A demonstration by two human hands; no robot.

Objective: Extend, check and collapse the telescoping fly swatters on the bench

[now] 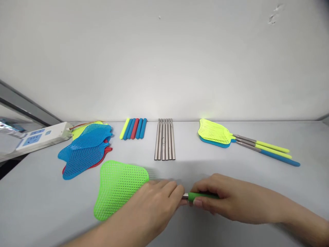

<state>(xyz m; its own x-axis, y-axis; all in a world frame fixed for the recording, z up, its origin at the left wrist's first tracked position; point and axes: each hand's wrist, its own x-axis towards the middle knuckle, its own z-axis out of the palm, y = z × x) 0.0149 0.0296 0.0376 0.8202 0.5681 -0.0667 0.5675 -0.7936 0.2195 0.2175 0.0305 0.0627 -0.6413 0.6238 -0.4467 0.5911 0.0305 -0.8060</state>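
Note:
A bright green fly swatter head (120,187) reaches out to the left from under my left hand (160,202). That hand is closed around the metal rod, hiding where rod and head meet. A short bit of bare metal rod (185,196) shows between my hands. My right hand (226,197) is wrapped around the green handle sleeve (197,196), with its thumb below and fingers above. The sleeve's near end sits on the rod, and its far end is partly hidden in my palm.
Loose blue swatter heads (86,159) overlap yellow and red ones at left, beside a white power strip (46,135). Coloured handle sleeves (135,128) and several metal rods (164,140) lie in rows near the wall. Three whole fly swatters (218,133) lie stacked at right.

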